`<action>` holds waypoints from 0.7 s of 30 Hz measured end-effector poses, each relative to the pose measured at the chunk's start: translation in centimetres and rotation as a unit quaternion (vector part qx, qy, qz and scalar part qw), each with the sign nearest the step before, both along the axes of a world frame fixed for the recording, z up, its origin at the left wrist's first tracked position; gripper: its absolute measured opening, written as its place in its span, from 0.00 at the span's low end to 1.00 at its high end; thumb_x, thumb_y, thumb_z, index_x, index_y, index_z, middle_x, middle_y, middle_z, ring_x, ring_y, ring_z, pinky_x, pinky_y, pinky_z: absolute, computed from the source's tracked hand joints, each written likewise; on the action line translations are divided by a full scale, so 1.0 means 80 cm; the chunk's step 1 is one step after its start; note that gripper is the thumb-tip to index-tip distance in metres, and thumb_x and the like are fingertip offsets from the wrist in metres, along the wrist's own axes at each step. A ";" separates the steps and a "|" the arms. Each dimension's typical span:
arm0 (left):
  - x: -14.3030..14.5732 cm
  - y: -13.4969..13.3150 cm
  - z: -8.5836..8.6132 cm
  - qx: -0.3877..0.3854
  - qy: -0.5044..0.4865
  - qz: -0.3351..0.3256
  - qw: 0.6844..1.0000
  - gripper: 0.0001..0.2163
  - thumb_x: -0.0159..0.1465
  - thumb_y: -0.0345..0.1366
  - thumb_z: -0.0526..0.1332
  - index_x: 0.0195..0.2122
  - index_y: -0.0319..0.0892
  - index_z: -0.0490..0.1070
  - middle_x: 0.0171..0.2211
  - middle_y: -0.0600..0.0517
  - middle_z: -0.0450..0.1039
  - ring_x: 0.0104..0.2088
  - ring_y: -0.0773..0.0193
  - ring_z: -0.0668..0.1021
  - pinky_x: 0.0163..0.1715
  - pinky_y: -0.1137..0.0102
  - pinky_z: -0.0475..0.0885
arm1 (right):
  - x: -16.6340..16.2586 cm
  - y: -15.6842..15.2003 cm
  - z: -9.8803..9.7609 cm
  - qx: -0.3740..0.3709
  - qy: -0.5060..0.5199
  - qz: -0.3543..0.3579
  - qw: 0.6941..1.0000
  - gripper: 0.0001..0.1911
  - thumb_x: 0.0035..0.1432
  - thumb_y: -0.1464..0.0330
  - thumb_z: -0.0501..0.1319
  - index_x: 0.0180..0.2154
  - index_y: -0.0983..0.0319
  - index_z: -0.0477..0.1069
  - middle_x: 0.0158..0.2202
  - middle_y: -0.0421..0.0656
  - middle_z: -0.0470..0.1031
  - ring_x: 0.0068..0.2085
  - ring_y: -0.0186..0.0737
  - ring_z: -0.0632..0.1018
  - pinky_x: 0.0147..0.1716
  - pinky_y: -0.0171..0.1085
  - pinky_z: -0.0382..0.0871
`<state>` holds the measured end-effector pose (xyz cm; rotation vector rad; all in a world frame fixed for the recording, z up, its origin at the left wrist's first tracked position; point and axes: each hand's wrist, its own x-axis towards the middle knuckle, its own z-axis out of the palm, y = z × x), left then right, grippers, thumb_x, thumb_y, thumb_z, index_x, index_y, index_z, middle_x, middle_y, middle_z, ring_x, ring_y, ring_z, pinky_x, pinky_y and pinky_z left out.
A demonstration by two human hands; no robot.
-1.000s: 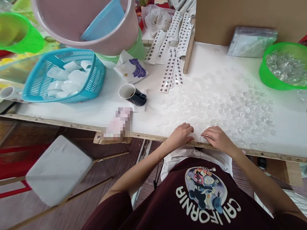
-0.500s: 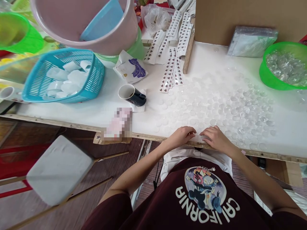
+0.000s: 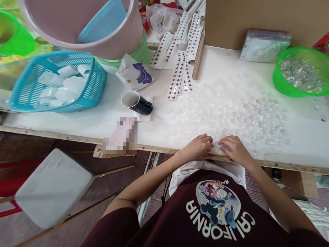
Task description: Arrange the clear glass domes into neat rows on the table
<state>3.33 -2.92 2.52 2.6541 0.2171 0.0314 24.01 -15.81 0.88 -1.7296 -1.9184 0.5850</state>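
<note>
Many clear round discs (image 3: 257,115) are spread over the white table, in loose rows and partly overlapping. Close to the front edge, my left hand (image 3: 199,146) rests low with its fingers curled together; what lies under its fingertips is too small to make out. A short gap separates it from my right hand (image 3: 235,149), whose thumb and fingers are bent around what looks like one clear disc (image 3: 226,146). Other discs lie just beyond both hands.
A green bowl (image 3: 279,80) of clear discs stands right, near a wrapped stack (image 3: 264,46). Sticker strips (image 3: 180,73) lie at the back. Leftward are a dark mug (image 3: 144,107), a blue basket (image 3: 99,85) of white rolls and a pink tub (image 3: 120,43). A stool (image 3: 55,188) stands below.
The view has turned slightly, so the things on the table appear farther left. My hands are slightly farther apart, still low at the table's front edge.
</note>
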 end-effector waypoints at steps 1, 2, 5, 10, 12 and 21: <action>0.000 0.001 0.000 0.006 0.003 0.003 1.000 0.07 0.66 0.26 0.63 0.44 0.39 0.77 0.48 0.43 0.75 0.48 0.54 0.75 0.49 0.62 0.71 | -0.003 0.000 -0.001 -0.002 -0.007 0.004 1.000 0.08 0.69 0.68 0.58 0.44 0.58 0.76 0.45 0.45 0.80 0.48 0.47 0.77 0.49 0.47 0.65; -0.001 0.002 -0.001 0.012 0.005 0.008 1.000 0.07 0.67 0.26 0.63 0.44 0.39 0.76 0.49 0.43 0.75 0.48 0.54 0.75 0.49 0.61 0.71 | -0.006 0.001 -0.003 -0.004 -0.016 0.007 1.000 0.08 0.68 0.68 0.59 0.45 0.58 0.75 0.46 0.45 0.80 0.48 0.47 0.77 0.49 0.47 0.65; -0.008 0.008 -0.001 0.022 0.012 0.019 1.000 0.06 0.67 0.25 0.62 0.43 0.39 0.76 0.49 0.43 0.74 0.49 0.53 0.74 0.49 0.60 0.71 | -0.012 0.004 -0.007 -0.006 -0.044 0.018 0.999 0.08 0.68 0.69 0.59 0.45 0.58 0.75 0.46 0.46 0.79 0.48 0.47 0.76 0.48 0.46 0.65; -0.019 0.017 -0.001 0.032 0.005 0.037 0.999 0.07 0.69 0.27 0.61 0.46 0.38 0.75 0.48 0.43 0.75 0.47 0.54 0.74 0.47 0.61 0.71 | -0.014 0.011 -0.011 0.004 -0.064 0.014 0.998 0.07 0.68 0.72 0.58 0.43 0.59 0.75 0.43 0.45 0.79 0.46 0.45 0.77 0.46 0.44 0.63; -0.021 0.018 -0.001 0.039 0.002 0.042 0.998 0.08 0.69 0.27 0.62 0.48 0.38 0.74 0.49 0.43 0.75 0.47 0.54 0.74 0.47 0.61 0.71 | -0.014 0.013 -0.011 0.008 -0.063 0.011 0.998 0.07 0.68 0.72 0.57 0.40 0.59 0.74 0.41 0.45 0.79 0.45 0.45 0.77 0.45 0.44 0.62; -0.021 0.019 -0.006 0.042 0.003 0.048 0.998 0.07 0.69 0.28 0.60 0.46 0.40 0.74 0.51 0.42 0.74 0.48 0.52 0.74 0.48 0.58 0.72 | -0.018 0.016 0.007 -0.017 0.040 -0.037 0.998 0.06 0.67 0.70 0.57 0.37 0.58 0.73 0.38 0.43 0.80 0.36 0.41 0.78 0.44 0.43 0.68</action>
